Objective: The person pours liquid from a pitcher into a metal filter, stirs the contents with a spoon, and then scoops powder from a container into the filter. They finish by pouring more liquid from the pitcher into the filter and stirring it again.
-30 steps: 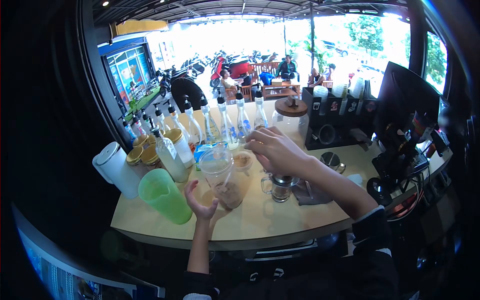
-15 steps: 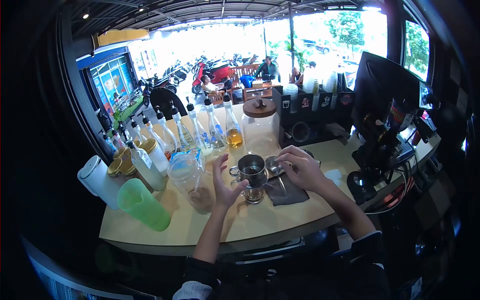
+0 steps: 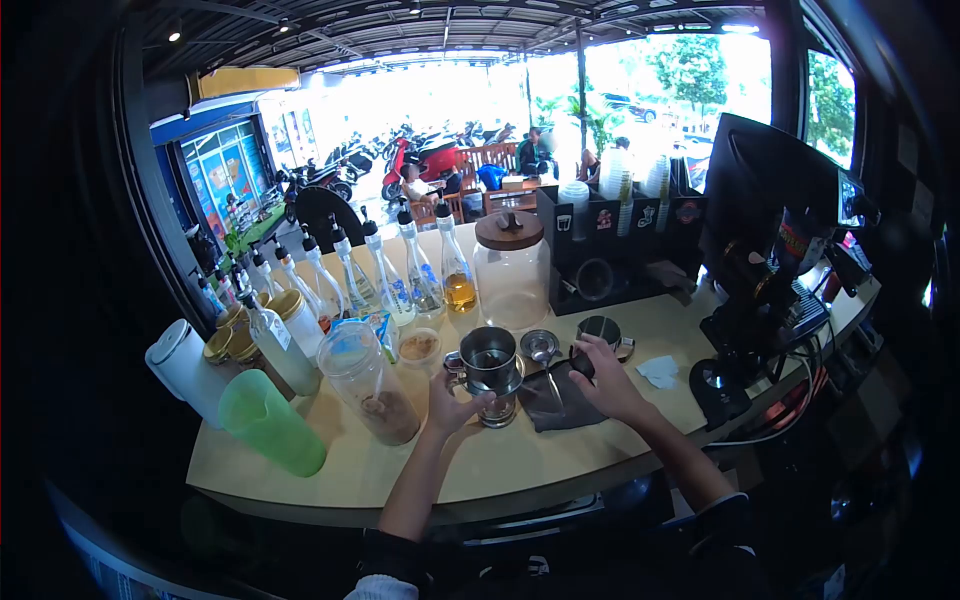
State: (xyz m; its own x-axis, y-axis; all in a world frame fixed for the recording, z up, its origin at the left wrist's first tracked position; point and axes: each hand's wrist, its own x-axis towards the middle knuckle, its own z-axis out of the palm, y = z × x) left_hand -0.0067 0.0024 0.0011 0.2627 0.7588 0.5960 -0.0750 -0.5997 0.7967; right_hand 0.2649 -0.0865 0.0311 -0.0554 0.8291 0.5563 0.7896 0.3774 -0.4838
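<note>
The metal filter (image 3: pixel 492 352) sits upright on a glass mug (image 3: pixel 497 405) near the middle of the counter (image 3: pixel 520 462), just in front of the person. The fingers of the left hand (image 3: pixel 452 395) are curled around the near left side of the mug, with the thumb raised and slightly apart from them, so the hand cups the glass below the filter's rim. The fingers of the right hand (image 3: pixel 606 382) are bent down and bunched together on a small dark round piece (image 3: pixel 581 364), which lies at the far edge of a dark cloth (image 3: pixel 553 408). It cannot be told whether the piece is lifted or only pressed. The cloth lies flat just to the right of the mug, under the right palm. A small metal strainer (image 3: pixel 541 346) rests between the filter and the right hand, and a short steel cup (image 3: pixel 601 328) stands just beyond the right fingertips. A crumpled white tissue (image 3: pixel 658 372) lies further right. To the left of the mug stands a clear plastic jar (image 3: pixel 366 382) with brown powder at the bottom, then a green pitcher (image 3: pixel 270 422) and a white pitcher (image 3: pixel 184 370). Behind them a row of pump bottles (image 3: pixel 415 272) curves toward a large glass jar (image 3: pixel 511 280) with a wooden lid, beside a black organizer (image 3: pixel 612 262).
</note>
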